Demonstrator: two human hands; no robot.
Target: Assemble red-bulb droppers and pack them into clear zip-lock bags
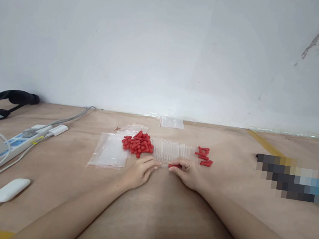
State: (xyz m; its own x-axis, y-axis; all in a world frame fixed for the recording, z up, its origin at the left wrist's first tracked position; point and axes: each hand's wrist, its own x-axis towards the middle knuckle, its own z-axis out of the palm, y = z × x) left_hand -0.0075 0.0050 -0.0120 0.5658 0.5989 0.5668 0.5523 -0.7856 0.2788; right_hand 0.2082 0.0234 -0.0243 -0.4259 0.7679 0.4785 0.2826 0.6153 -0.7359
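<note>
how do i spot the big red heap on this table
On the brown-covered table below the pale wall, find the row of clear tubes. The heap of red pieces sits at that row's left end, just beyond the left hand. It is a dense jumble, unlike the few red pieces at the row's right end.

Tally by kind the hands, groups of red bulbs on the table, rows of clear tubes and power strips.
Hands: 2 (left hand, right hand)
Red groups: 2 (large heap, small group)
Row of clear tubes: 1
Power strip: 1
Total: 6
</note>
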